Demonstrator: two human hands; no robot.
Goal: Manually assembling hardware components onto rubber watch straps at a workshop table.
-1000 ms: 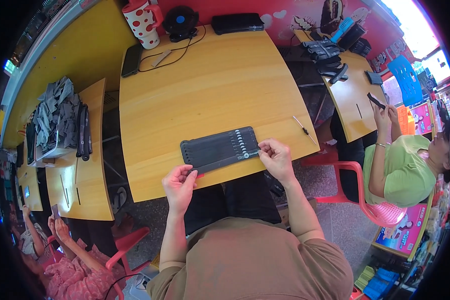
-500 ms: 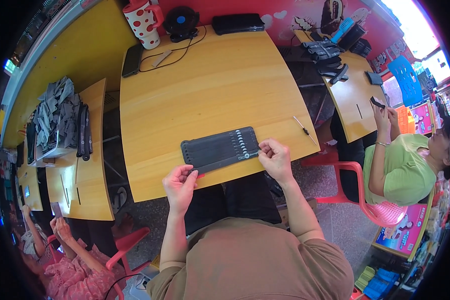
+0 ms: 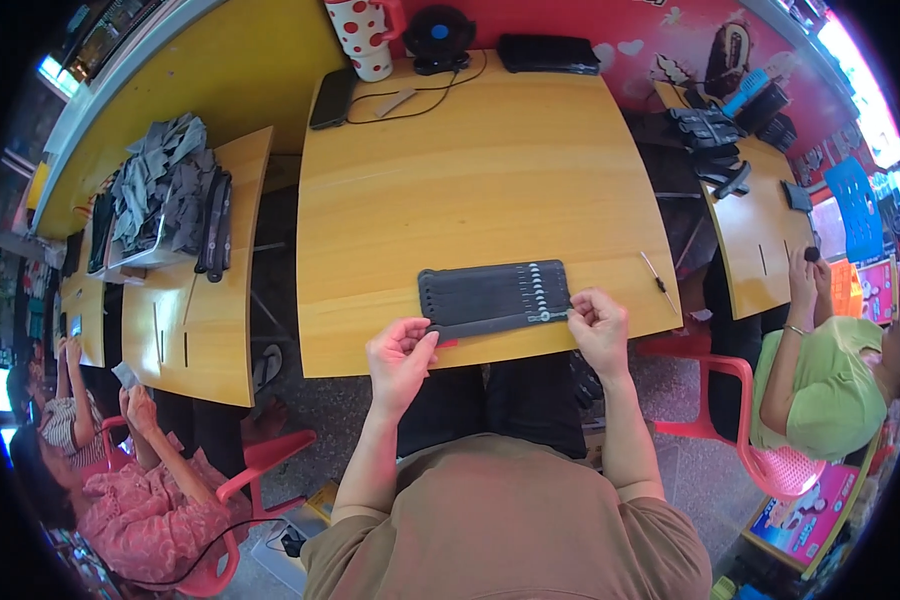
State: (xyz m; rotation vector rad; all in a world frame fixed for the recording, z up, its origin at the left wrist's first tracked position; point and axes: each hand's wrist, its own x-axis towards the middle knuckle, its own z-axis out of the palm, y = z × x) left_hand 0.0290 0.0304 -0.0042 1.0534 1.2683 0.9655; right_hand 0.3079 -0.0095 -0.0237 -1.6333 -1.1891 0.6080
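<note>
Several flat black straps point(image 3: 475, 290) lie overlapped in an even row near the table's front edge, rounded ends on the left and pale printed marks toward the right. The nearest black strap point(image 3: 500, 325) runs along the front of the row. My left hand point(image 3: 398, 362) pinches its left end, fingers closed, beside a small red tab point(image 3: 449, 343). At the right end my right hand point(image 3: 601, 328) is closed too, thumb and fingertips together on the strap's tip. A thin tool with a dark handle point(image 3: 659, 283) lies to the right of the row.
Along the table's far side stand a spotted tumbler point(image 3: 362, 38), a small fan point(image 3: 438, 38), a phone point(image 3: 332, 98) with a cable, and a black pouch point(image 3: 548, 54). A box of grey strips point(image 3: 160, 190) is on the left table. People sit at both sides.
The whole view has shifted, so the table and straps appear farther right. My hands stay at the two ends of the nearest strap, with little visible movement against the row.
</note>
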